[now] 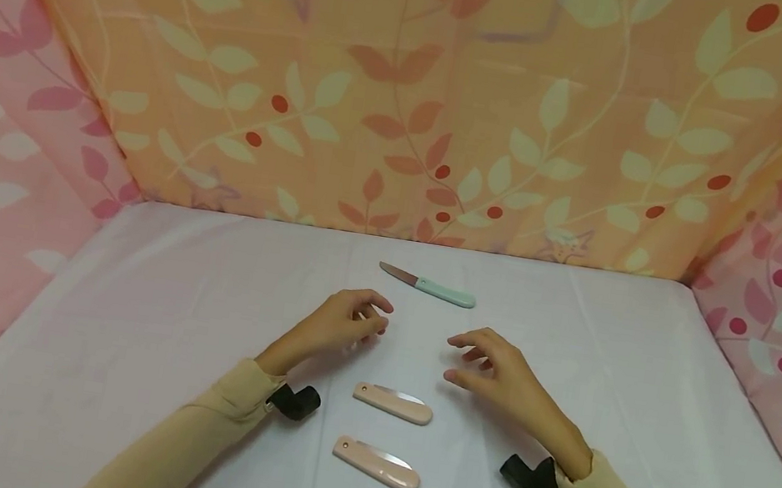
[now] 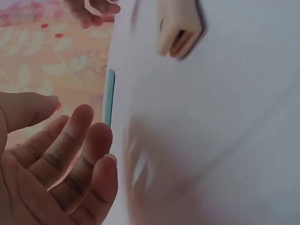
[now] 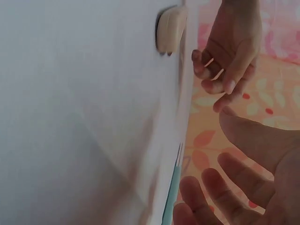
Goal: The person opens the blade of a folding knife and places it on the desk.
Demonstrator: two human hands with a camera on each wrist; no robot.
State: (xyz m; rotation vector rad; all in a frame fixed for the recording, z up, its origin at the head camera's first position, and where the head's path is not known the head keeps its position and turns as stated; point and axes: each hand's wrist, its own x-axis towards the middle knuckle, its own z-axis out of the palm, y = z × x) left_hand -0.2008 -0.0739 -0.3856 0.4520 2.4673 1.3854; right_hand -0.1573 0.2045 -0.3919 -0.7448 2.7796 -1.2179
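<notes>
I see a matt white cloth (image 1: 119, 338) over the table, printed fabric walls (image 1: 413, 95) — and smooth plastic knife handles, mint (image 1: 446, 292) and pink (image 1: 376, 464), with dull metal blades.

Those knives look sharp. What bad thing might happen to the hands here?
1. The green-handled knife lies just beyond both hands with its blade bare; a reach that lands on the blade instead of the handle could cut a finger.
2. The two pink knives lie between the forearms with some blade edge showing, so a wrist or sleeve might brush them.
3. The left hand and right hand hover empty and close together; they could bump reaching for the same knife.
</notes>
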